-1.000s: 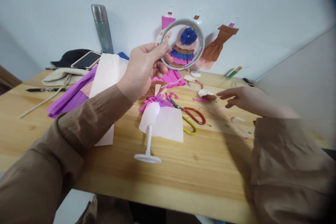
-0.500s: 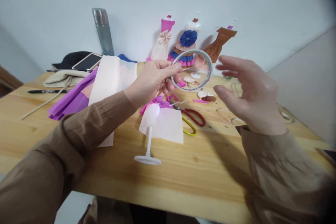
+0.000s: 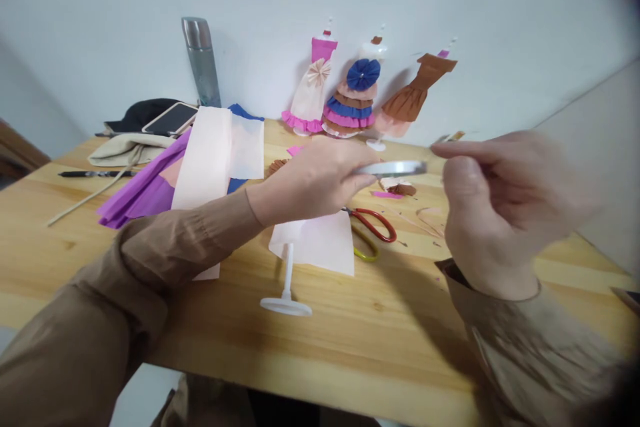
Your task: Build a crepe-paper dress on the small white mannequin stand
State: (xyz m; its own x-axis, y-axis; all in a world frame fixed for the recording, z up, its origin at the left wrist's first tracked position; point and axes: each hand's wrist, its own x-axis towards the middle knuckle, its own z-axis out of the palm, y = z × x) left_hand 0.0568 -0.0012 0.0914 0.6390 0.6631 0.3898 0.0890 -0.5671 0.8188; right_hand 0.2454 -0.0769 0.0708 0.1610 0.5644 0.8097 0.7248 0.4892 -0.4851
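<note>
My left hand (image 3: 315, 177) grips a narrow roll of tape (image 3: 400, 168), held edge-on above the table. Facing it from the right is my right hand (image 3: 505, 213), slightly blurred, its thumb and forefinger brought together and the other fingers curled. Whether a strip of tape lies between them I cannot make out. Below my left hand, a white stand (image 3: 287, 303) with a round foot lies on a pale pink sheet of paper (image 3: 325, 253), its upper part hidden. Scissors (image 3: 377, 223) with red and yellow handles rest beside the sheet.
Small dress forms in a pink-and-cream dress (image 3: 307, 97), a tiered dress (image 3: 355, 103) and a brown dress (image 3: 420, 90) stand along the wall. At left are purple crepe paper (image 3: 143, 193), pale paper (image 3: 203, 160), a phone (image 3: 171, 119), a pen (image 3: 95, 174) and a bottle (image 3: 201, 60).
The tape roll has turned from showing its round face to edge-on, moving slightly right. My right hand's spread fingers have drawn together, and that hand has shifted right and lower.
</note>
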